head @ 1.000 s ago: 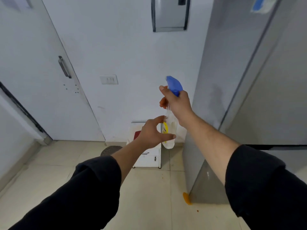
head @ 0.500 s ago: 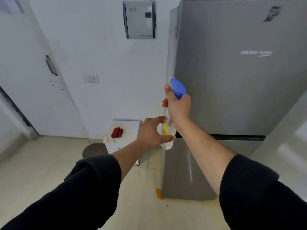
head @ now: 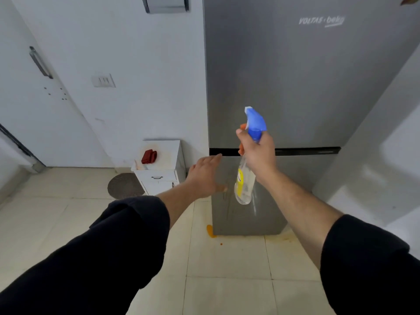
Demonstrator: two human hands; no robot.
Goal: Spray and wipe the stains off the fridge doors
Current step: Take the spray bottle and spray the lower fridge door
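The fridge [head: 295,76] is cut off by the top and right edges, and the wall panel [head: 167,4] is cropped above. The neck of the spray bottle [head: 244,185] is hidden inside the right grip [head: 258,153]; its yellow label cannot be read. The left grip [head: 204,176] is smeared by blur.
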